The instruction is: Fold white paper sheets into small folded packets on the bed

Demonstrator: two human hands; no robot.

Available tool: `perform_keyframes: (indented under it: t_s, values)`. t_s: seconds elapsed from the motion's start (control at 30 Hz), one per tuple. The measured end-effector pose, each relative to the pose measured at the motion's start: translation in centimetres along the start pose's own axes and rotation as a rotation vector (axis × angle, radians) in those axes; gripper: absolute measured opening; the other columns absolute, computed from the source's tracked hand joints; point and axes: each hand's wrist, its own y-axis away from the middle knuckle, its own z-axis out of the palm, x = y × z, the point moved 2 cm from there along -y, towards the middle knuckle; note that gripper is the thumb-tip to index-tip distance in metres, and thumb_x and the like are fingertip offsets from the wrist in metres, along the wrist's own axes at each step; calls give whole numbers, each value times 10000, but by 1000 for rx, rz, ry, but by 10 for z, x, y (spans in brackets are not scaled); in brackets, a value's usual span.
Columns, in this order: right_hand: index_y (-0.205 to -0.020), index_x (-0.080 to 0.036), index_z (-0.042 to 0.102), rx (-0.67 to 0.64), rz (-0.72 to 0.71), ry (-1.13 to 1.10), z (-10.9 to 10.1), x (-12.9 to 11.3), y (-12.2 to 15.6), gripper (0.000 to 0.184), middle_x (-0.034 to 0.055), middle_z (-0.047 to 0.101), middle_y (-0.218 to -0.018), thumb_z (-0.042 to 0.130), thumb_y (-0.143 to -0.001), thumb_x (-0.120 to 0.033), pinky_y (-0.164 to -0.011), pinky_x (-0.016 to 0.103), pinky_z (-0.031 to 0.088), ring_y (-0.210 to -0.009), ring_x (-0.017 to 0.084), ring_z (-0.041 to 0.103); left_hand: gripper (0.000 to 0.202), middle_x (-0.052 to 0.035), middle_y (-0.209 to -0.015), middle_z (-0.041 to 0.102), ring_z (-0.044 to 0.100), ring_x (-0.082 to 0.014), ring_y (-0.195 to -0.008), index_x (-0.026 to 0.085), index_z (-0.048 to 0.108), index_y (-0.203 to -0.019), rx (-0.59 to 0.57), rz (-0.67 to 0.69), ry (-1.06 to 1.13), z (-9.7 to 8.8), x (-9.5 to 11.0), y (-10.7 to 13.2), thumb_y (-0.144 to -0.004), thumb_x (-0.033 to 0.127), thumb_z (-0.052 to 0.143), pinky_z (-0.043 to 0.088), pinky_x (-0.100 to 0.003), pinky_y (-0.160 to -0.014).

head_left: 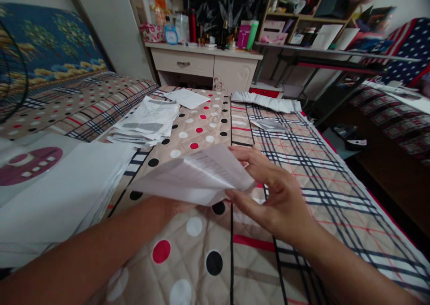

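A folded white paper sheet (198,173), slightly glossy and see-through with faint lines of print, is held above the quilted bed cover (215,233). My right hand (268,193) pinches its right edge, thumb below and fingers above and behind. Under the sheet lies my left hand (173,205), whose fingers are hidden by it. To the left is a stack of large white sheets (77,175), with a purple oval picture (33,164) on top. Beyond that is an uneven pile of printed papers (146,121).
Another white sheet (187,98) lies farther back. A long row of folded white papers (265,101) and a small loose piece (268,125) are at the far right of the bed. A white dresser (188,63) stands behind; the bed's right edge (349,166) drops to the floor.
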Motion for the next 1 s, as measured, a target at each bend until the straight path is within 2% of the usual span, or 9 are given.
perform_keyframes:
  t_s: [0.1, 0.17, 0.23, 0.3, 0.4, 0.53, 0.73, 0.9, 1.0]
  values:
    - [-872, -252, 622, 157, -101, 253, -21, 2, 0, 128, 0, 729, -935, 622, -830, -131, -908, 381, 499, -865, 186, 680, 345, -100, -1101, 698, 688, -161, -930, 178, 518, -1260, 59, -107, 441, -8, -16, -2, -977, 230, 328, 568, -298, -740]
    - [-875, -236, 597, 218, -179, 495, -29, 10, 1, 148, 17, 726, -921, 618, -819, -101, -786, 331, 500, -845, 188, 668, 322, -131, -1091, 688, 687, -185, -902, 145, 547, -1193, 318, -261, 717, -19, -35, -3, -936, 258, 391, 573, -337, -760]
    - [-844, -222, 579, 224, -214, 673, -27, 24, 4, 124, 35, 726, -930, 602, -825, -101, -738, 330, 475, -845, 203, 655, 337, -120, -1158, 647, 653, -183, -954, 165, 530, -1195, 598, -261, 639, -32, -47, 0, -871, 185, 441, 555, -360, -826]
    - [-823, -206, 580, 148, -195, 806, -17, 40, 7, 91, 41, 726, -904, 579, -841, -116, -680, 325, 442, -812, 204, 637, 484, -120, -1299, 559, 580, -210, -1116, 195, 454, -1294, 694, -111, 394, -43, -46, 4, -817, 126, 491, 510, -398, -926]
    - [-800, -181, 605, 2, -167, 941, 2, 56, 13, 58, 48, 708, -807, 592, -828, -132, -618, 338, 381, -740, 208, 594, 661, -133, -1462, 409, 396, -280, -1336, 229, 366, -1396, 513, 191, -38, -46, -28, 9, -789, 144, 611, 377, -486, -1072]
    - [-753, -178, 607, -88, -152, 963, 17, 56, 18, 71, 38, 665, -734, 622, -814, -144, -621, 349, 342, -702, 208, 544, 445, -97, -1437, 461, 406, -286, -1322, 276, 527, -1288, 321, 403, -342, -32, -14, 9, -859, 197, 614, 360, -493, -1059]
    - [-798, -158, 650, -266, -58, 783, 23, 55, 27, 69, 51, 673, -804, 605, -820, -110, -655, 331, 383, -764, 210, 572, 184, -48, -881, 681, 600, -189, -836, 164, 679, -966, 267, 456, -329, -13, -21, 6, -911, 122, 509, 491, -326, -731]
    - [-971, -165, 708, -307, 15, 389, 14, 73, 39, 235, 74, 652, -1096, 531, -857, -59, -822, 284, 451, -980, 188, 585, 222, -49, -877, 705, 623, -184, -846, 140, 696, -978, 197, 475, -235, -16, -26, 13, -867, 59, 522, 513, -295, -726]
    - [-1011, -205, 728, -325, 74, 194, 5, 84, 40, 220, 64, 623, -1061, 562, -889, -130, -819, 272, 460, -959, 165, 587, 232, -34, -905, 719, 638, -179, -849, 157, 718, -935, 180, 452, -170, -19, -29, 13, -817, 33, 561, 509, -295, -742]
